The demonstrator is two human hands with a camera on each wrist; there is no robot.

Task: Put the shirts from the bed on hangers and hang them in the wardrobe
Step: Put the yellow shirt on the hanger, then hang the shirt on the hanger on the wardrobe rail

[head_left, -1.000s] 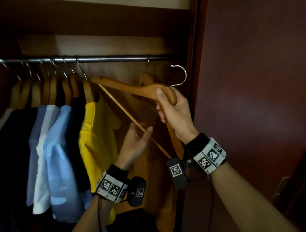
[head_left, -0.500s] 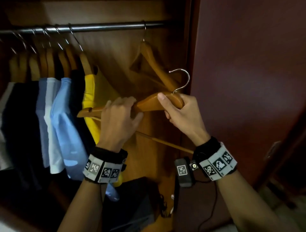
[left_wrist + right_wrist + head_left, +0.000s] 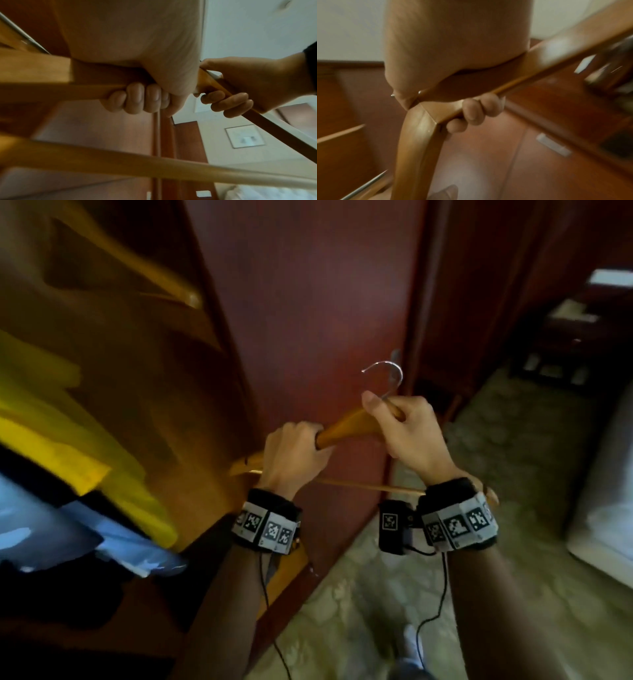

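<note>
Since half a second ago the wooden hanger (image 3: 346,428) has come away from the wardrobe rail and now sits lower and further right, in front of the dark red wardrobe door (image 3: 308,302); the rail itself is out of the head view, and the whole view has swung right toward the floor.

Both hands hold the empty hanger. The left hand (image 3: 291,453) is wrapped over the left shoulder of the hanger, knuckles up, the wrist bent back toward the person; in the left wrist view its fingers (image 3: 137,98) curl tightly under the wooden arm. The right hand (image 3: 406,429) grips the hanger at its peak, just under the metal hook (image 3: 387,378), with the thumb laid along the near side and the fingers (image 3: 476,108) folded round the wood. The hook stands upright above the right hand, free of any rail. The hanger's thin lower bar (image 3: 359,486) runs between the two wrists, roughly level, tilting slightly down to the right.

Both forearms reach forward side by side, each with a marker-covered band at the wrist.

To the left, blurred, hang a yellow shirt (image 3: 51,412) and a light blue shirt (image 3: 68,529) inside the wardrobe, with another wooden hanger (image 3: 164,282) above them. On the far right a white bed edge (image 3: 603,494) shows beside the patterned floor (image 3: 513,440).
</note>
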